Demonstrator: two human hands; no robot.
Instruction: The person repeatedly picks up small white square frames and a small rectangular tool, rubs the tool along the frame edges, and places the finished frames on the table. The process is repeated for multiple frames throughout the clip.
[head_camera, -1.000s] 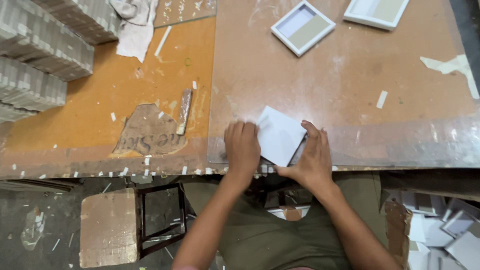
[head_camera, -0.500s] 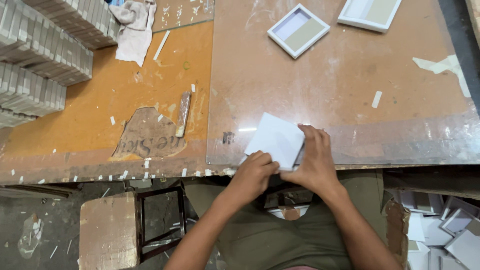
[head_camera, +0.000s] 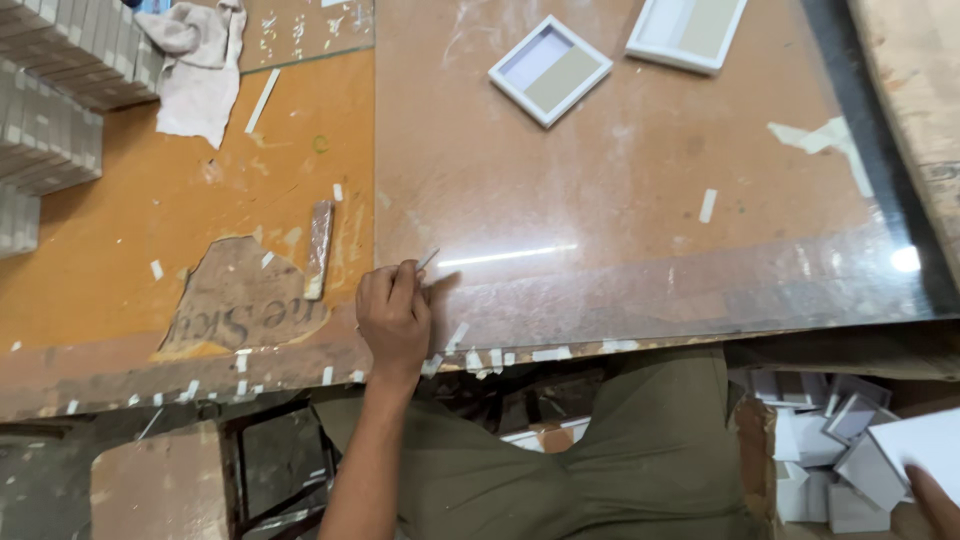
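Observation:
My left hand (head_camera: 394, 318) rests on the glass-topped table (head_camera: 620, 200) near its front edge. Its fingertips pinch a small white strip (head_camera: 428, 259) that sticks out toward the glass. My right hand (head_camera: 937, 503) is low at the bottom right corner, only partly in view. It holds a flat white square piece (head_camera: 925, 446) over a cardboard carton (head_camera: 755, 450) filled with several small white boxes (head_camera: 830, 450).
Two white shallow trays (head_camera: 549, 70) (head_camera: 686, 27) lie at the far side of the glass. Stacks of grey-white boxes (head_camera: 60, 110) stand at the far left beside a crumpled cloth (head_camera: 196, 62). White tape scraps dot the orange board (head_camera: 180, 230) and the table's front edge.
The white square piece has left the table edge and gone down to the right with my right hand. My left hand has shifted left and now pinches a small white strip.

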